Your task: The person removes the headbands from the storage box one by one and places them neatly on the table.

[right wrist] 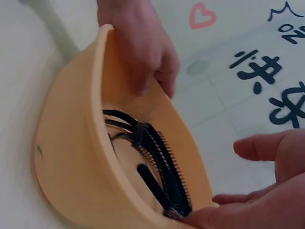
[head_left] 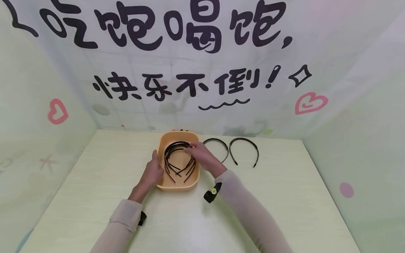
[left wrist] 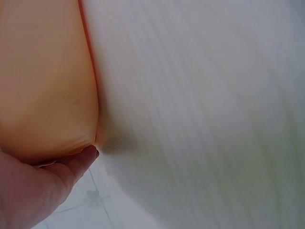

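An orange plastic bin (head_left: pixel 178 187) stands on the table with several black headbands (head_left: pixel 180 143) lying inside it, their loops overlapping. My left hand (head_left: pixel 153 171) grips the bin's left wall, thumb over the inner side and fingers outside, as the right wrist view shows. From below, the left wrist view shows left fingertips (left wrist: pixel 86 160) at the bin's lower edge. At the opposite rim, my right hand (head_left: pixel 204 156) reaches over the headbands. Its thumb (right wrist: pixel 257 147) is spread away from the other fingers, which lie right at the rim beside one headband's end.
To the right of the bin, two more headbands lie on the table: a toothed black one (head_left: pixel 216 140), partly behind my right hand, and a dark braided one (head_left: pixel 243 139). A printed wall (head_left: pixel 190 116) rises behind the table (head_left: pixel 278 196), with side walls left and right.
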`<action>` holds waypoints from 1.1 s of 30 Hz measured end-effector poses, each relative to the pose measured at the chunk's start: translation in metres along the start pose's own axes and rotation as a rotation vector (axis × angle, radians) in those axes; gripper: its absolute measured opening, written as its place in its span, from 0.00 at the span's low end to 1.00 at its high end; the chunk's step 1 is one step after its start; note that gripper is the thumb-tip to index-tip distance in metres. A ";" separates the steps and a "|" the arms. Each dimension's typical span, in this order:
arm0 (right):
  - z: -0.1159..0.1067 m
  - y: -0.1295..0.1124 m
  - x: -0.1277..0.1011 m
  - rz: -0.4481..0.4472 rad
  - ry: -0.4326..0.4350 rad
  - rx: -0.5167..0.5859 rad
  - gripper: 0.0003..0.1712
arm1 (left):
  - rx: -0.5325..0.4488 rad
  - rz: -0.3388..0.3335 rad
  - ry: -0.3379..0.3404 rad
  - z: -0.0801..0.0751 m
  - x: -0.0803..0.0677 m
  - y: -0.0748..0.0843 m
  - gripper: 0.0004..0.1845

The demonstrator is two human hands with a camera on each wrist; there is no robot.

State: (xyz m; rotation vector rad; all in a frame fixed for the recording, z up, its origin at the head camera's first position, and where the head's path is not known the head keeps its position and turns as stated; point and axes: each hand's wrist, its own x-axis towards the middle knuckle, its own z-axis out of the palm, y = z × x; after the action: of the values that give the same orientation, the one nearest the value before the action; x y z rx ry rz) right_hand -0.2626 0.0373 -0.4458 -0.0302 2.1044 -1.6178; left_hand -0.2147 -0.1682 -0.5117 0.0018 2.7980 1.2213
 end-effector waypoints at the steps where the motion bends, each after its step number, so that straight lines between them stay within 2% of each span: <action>1: 0.005 0.001 0.002 0.011 0.017 0.000 0.36 | 0.002 0.001 0.000 0.000 0.000 0.000 0.39; 6: 0.019 0.009 0.008 0.022 0.094 -0.033 0.37 | -0.006 0.003 -0.006 0.004 0.001 -0.001 0.40; 10: 0.024 0.010 0.006 -0.037 0.125 -0.127 0.33 | -0.016 -0.011 -0.012 0.005 0.001 0.000 0.42; 12: 0.025 0.009 0.006 -0.081 0.153 -0.204 0.22 | -0.012 -0.005 -0.001 0.003 0.001 0.000 0.42; 15: 0.026 0.008 0.007 -0.138 0.247 -0.262 0.13 | -0.008 0.003 0.010 0.002 0.001 0.000 0.40; 17: 0.026 0.008 0.009 -0.156 0.299 -0.255 0.10 | -0.010 0.002 0.013 0.000 0.001 0.000 0.39; 20: 0.024 0.009 0.011 -0.158 0.344 -0.192 0.13 | -0.017 -0.008 0.008 0.000 0.001 0.000 0.41; 29: 0.019 0.010 0.014 -0.140 0.313 -0.100 0.15 | -0.002 -0.020 0.006 -0.002 0.001 0.001 0.42; 33: 0.016 0.009 0.015 -0.131 0.310 -0.109 0.14 | 0.000 -0.021 0.008 -0.002 0.001 0.001 0.42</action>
State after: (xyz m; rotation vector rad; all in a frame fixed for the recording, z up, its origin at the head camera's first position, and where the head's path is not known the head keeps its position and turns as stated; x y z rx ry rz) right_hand -0.2671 0.0212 -0.4624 0.0514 2.4711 -1.6688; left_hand -0.2156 -0.1687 -0.5095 -0.0322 2.7973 1.2192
